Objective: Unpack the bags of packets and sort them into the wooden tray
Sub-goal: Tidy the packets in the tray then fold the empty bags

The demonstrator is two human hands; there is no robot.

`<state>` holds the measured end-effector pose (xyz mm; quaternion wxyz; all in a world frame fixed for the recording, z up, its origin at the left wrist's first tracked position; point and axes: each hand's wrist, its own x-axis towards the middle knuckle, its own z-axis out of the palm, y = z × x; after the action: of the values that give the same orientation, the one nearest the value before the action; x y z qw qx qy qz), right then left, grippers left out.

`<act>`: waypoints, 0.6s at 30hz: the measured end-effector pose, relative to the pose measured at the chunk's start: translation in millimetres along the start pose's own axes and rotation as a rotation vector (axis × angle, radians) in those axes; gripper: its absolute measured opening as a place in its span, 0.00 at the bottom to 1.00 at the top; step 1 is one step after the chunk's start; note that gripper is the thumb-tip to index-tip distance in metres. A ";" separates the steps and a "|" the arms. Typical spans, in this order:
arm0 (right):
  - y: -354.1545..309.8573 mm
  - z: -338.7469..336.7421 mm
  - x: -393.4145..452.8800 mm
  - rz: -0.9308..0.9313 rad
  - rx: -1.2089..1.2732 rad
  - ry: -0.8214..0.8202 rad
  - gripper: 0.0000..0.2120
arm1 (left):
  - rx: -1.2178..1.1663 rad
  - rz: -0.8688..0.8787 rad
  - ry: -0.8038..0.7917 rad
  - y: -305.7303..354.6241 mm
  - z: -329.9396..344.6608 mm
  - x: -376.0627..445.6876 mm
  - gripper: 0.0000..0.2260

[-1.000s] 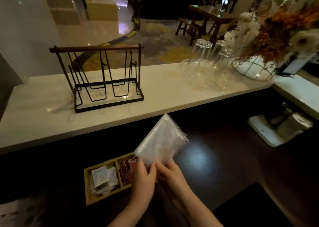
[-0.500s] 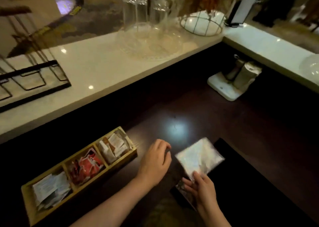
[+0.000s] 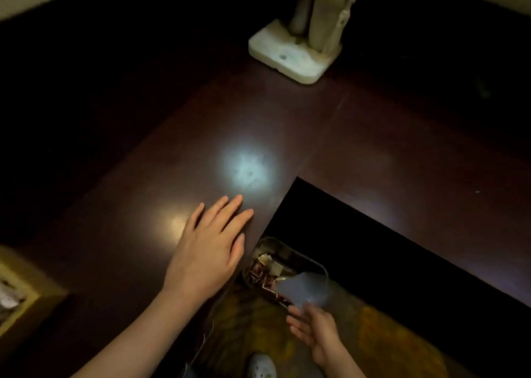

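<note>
Below, itemised, is your station. Left hand: flat on the dark counter, palm down, fingers spread wide, holding nothing, at the counter's near right edge. Right hand: lower, off the counter's edge, fingers pinching a crumpled clear bag; the bag is blurred, so you cannot tell whether anything is left in it. Bin: on the floor just beyond that hand, beside the counter edge, holding a jumble of paper and reddish scraps; the bag hangs over its near right rim. Tray: wooden, at the far left edge of view on the counter, only a corner showing, pale packets inside, well apart from both hands. White stand: far side of the counter, bearing two upright pale cylinders. Shoe: pale, on the patterned floor, bottom centre.
</note>
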<state>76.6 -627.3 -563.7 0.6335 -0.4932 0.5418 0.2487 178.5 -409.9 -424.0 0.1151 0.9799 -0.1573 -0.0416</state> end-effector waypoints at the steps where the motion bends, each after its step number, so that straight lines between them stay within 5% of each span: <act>1: 3.2 1.3 11.7 0.009 0.006 -0.006 0.09 | 0.000 -0.003 0.005 0.6 0.0 0.9 0.21; 13: 28.7 7.6 75.5 0.054 0.007 -0.133 0.15 | 0.013 0.006 0.033 1.3 3.7 1.6 0.21; 18: 3.1 -11.1 51.7 -0.169 -0.123 -0.081 0.09 | 0.017 0.001 0.029 1.3 3.5 0.6 0.21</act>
<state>84.0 -647.3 -612.2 0.6422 -0.5647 0.4559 0.2468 178.2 -412.1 -427.1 0.1088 0.9813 -0.1566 -0.0261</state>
